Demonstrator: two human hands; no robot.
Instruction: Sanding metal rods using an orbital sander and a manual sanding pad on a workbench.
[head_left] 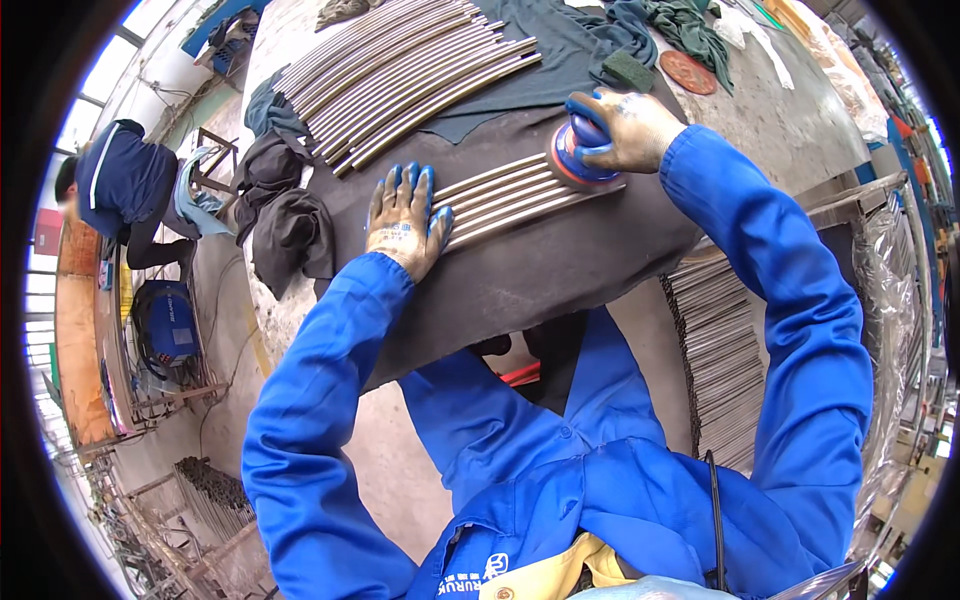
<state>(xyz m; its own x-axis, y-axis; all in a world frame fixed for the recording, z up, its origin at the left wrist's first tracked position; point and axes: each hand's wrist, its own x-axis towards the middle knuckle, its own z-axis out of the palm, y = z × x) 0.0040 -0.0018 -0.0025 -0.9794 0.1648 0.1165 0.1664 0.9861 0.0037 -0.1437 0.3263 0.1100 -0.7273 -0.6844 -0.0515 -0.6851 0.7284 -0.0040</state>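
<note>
Several thin metal rods (505, 197) lie side by side on a dark cloth (500, 295) that covers the near part of the table. My left hand (404, 218), in a blue-tipped work glove, rests flat across the left ends of these rods with its fingers stretched out. Over their right ends, my right hand (632, 130), gloved likewise, is wrapped round a round blue-and-red hand sander (566, 158). The sander's underside sits against the rods and is hidden.
Behind is a wide row of similar rods (400, 75) on cloth. A green pad (628, 71) and a reddish disc (688, 72) lie at the far right. Crumpled dark cloths (285, 215) hang at the table's left edge. Another person (130, 190) bends over at the left; stacked rods (720, 350) stand below right.
</note>
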